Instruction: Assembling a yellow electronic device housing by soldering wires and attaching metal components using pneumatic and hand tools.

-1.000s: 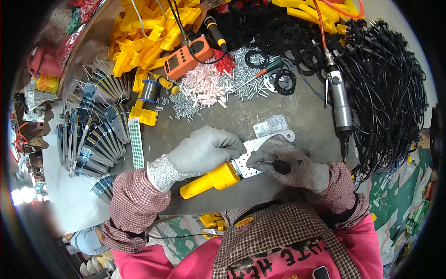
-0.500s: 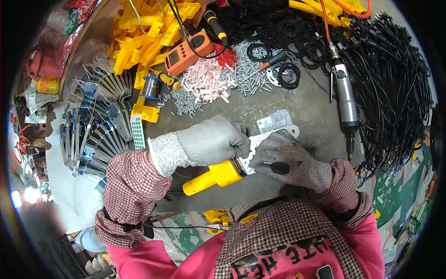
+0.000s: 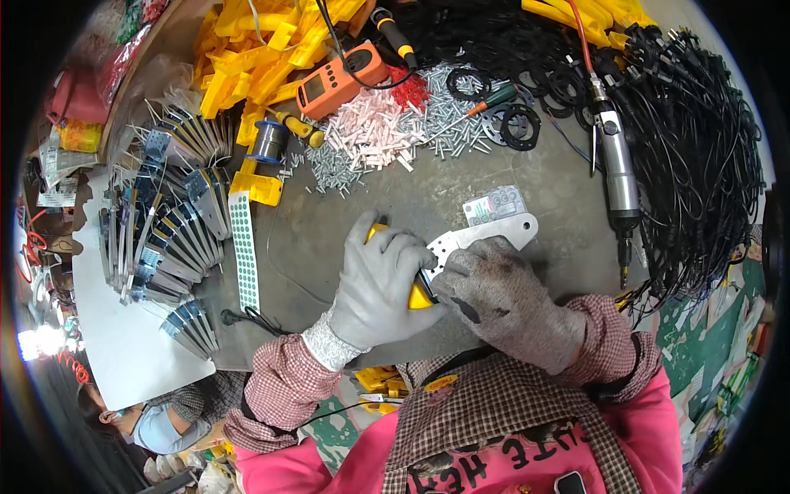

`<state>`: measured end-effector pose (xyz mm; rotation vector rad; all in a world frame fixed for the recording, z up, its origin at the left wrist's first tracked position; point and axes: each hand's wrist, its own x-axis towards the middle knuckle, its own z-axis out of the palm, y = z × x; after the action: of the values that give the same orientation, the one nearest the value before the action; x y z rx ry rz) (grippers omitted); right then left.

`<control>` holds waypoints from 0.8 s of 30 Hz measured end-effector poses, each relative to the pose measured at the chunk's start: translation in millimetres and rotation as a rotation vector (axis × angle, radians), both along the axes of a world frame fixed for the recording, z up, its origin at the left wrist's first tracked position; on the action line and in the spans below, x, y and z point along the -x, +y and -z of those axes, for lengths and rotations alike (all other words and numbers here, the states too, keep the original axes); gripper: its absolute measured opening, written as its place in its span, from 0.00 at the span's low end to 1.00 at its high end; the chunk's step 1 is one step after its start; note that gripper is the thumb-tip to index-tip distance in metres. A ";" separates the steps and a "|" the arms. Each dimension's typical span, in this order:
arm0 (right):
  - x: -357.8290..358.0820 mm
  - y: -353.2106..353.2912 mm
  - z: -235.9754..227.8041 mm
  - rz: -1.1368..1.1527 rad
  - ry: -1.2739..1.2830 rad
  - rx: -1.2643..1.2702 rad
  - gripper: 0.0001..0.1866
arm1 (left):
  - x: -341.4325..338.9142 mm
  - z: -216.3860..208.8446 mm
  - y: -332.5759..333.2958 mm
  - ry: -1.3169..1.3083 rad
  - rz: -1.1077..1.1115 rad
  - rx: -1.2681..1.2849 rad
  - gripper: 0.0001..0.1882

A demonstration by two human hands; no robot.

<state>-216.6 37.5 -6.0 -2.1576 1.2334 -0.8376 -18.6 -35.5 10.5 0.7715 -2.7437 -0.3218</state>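
My left hand (image 3: 374, 284), in a light grey glove, wraps over a yellow plastic housing (image 3: 422, 296), most of which it hides. Out of the housing's right end juts a flat silver metal plate (image 3: 520, 226) with small holes and a rounded tip. My right hand (image 3: 502, 296), in a darker, stained grey glove, grips this plate close to the housing with its fingers curled. What lies under those fingertips is hidden. Just beyond the plate a small printed grey label sheet (image 3: 494, 206) lies on the table.
At the far side are an orange meter (image 3: 341, 81), pink sleeves (image 3: 374, 132), loose screws (image 3: 461, 107) and yellow housings (image 3: 255, 58). A power screwdriver (image 3: 617, 165) hangs right beside heaped black cords (image 3: 699, 148). Metal plates (image 3: 173, 230) and a sticker strip (image 3: 243, 251) lie left.
My left hand has moved from above the joint of plate and housing down and left, wrapping over the yellow housing. My right hand stays on the plate, its fingers shifted slightly.
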 end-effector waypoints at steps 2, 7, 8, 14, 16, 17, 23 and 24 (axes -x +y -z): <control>-17.6 5.2 -9.6 0.060 0.105 -0.014 0.13 | -0.8 1.1 -0.1 0.023 -0.018 0.010 0.29; 0.2 5.0 -30.9 -0.028 0.144 -0.170 0.21 | 3.8 1.0 -2.0 0.092 -0.031 0.024 0.28; 13.4 6.8 -25.9 0.082 -0.022 -0.076 0.23 | 0.4 0.7 0.0 0.082 -0.064 0.042 0.27; 126.2 4.5 19.0 1.022 0.502 0.093 0.42 | -3.5 -0.2 -0.4 0.117 -0.196 0.054 0.23; 127.2 -1.0 1.0 0.943 0.144 0.006 0.43 | -1.8 2.0 -3.5 0.131 -0.205 0.049 0.23; 127.4 -5.1 -8.7 0.855 -0.224 -0.053 0.43 | -4.1 2.1 -4.5 0.167 -0.184 0.028 0.23; 71.1 -10.6 11.0 0.420 -0.911 0.137 0.21 | 0.8 1.8 -5.5 0.153 -0.190 -0.001 0.23; 65.9 -24.2 9.3 0.309 -1.397 -0.152 0.20 | -1.6 1.2 -6.8 0.153 -0.197 0.020 0.23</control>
<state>-282.5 13.3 -15.4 -0.7719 0.7556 -1.8060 -16.9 -42.3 9.3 0.9615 -2.5007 -0.2984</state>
